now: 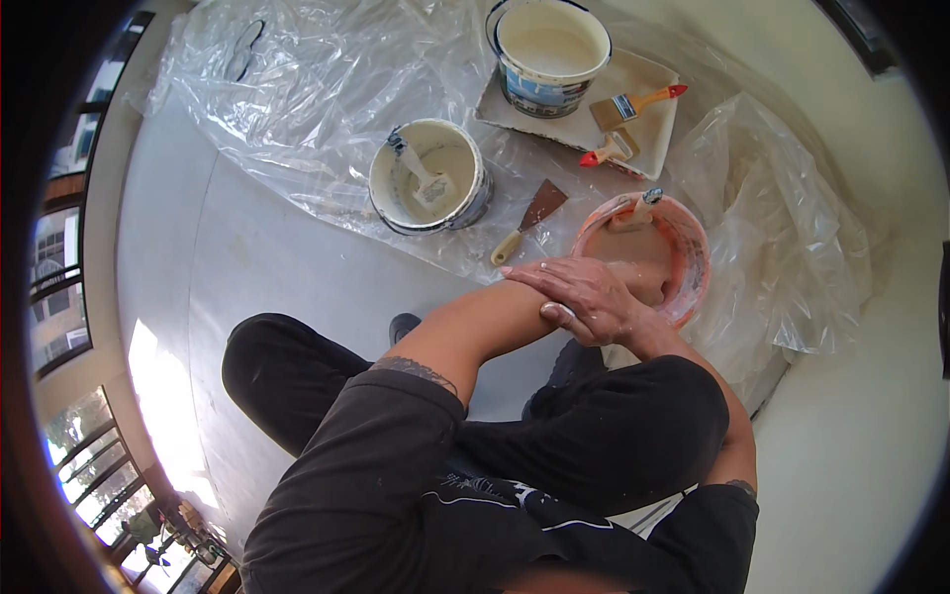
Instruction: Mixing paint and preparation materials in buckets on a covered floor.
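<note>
My left arm reaches across to the right, and my left hand [641, 280] is down inside a pink-smeared bucket [700, 262]. Its fingers are hidden in or near the murky brownish liquid [616, 246]. A brush with a pale handle [644, 206] stands in the same bucket, leaning on the far rim. My right hand [591, 300], marked with white and pink paint, is wrapped over my left forearm [495, 312] near the wrist. A putty knife [529, 221] with a rusty blade lies just beyond my arms.
Clear plastic sheeting [327, 129] covers the floor ahead. A white paint bucket [473, 203] holds a brush [431, 188]. Behind, another paint bucket [546, 94] stands in a tray [661, 144] beside two red-tipped brushes [633, 104]. Crumpled plastic [772, 238] lies against the right wall [861, 426].
</note>
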A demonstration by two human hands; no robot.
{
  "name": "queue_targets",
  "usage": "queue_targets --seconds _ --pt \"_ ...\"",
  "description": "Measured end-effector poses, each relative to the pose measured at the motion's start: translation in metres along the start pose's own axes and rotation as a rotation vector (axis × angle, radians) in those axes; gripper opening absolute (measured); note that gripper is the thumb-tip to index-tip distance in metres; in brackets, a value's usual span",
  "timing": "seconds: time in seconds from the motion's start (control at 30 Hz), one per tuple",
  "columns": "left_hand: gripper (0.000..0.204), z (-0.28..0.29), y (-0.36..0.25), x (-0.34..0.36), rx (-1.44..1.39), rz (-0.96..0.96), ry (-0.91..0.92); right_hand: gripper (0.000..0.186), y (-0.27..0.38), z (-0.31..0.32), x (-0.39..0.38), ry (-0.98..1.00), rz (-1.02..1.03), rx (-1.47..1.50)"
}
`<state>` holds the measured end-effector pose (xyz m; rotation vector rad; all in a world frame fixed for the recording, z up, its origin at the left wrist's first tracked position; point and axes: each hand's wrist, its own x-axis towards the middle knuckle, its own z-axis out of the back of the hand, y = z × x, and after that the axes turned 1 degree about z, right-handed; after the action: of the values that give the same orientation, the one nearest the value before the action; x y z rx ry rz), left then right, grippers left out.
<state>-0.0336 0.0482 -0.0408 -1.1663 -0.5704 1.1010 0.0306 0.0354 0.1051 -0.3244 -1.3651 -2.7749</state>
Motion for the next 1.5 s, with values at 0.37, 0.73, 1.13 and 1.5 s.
queue_targets --seconds 0.37,0.73,1.13,1.5 --pt "0.029 -0.007 -0.011 -0.013 0.007 -0.027 -0.008 0.025 -0.016 0.013 -0.019 -0.323 -0.284 -0.135" --pt "0.028 0.008 -0.012 -0.045 0.044 -0.038 0.042 0.032 -0.037 0.002 -0.033 -0.205 -0.225 -0.032" --pt "0.027 0.121 -0.06 -0.112 0.059 0.062 -0.094 0.021 -0.051 0.011 -0.104 -0.178 -0.757 -0.489" --pt "0.039 0.316 0.027 -0.367 0.7 0.841 0.607 0.034 -0.055 0.011 -0.111 -0.12 -0.52 -0.756"
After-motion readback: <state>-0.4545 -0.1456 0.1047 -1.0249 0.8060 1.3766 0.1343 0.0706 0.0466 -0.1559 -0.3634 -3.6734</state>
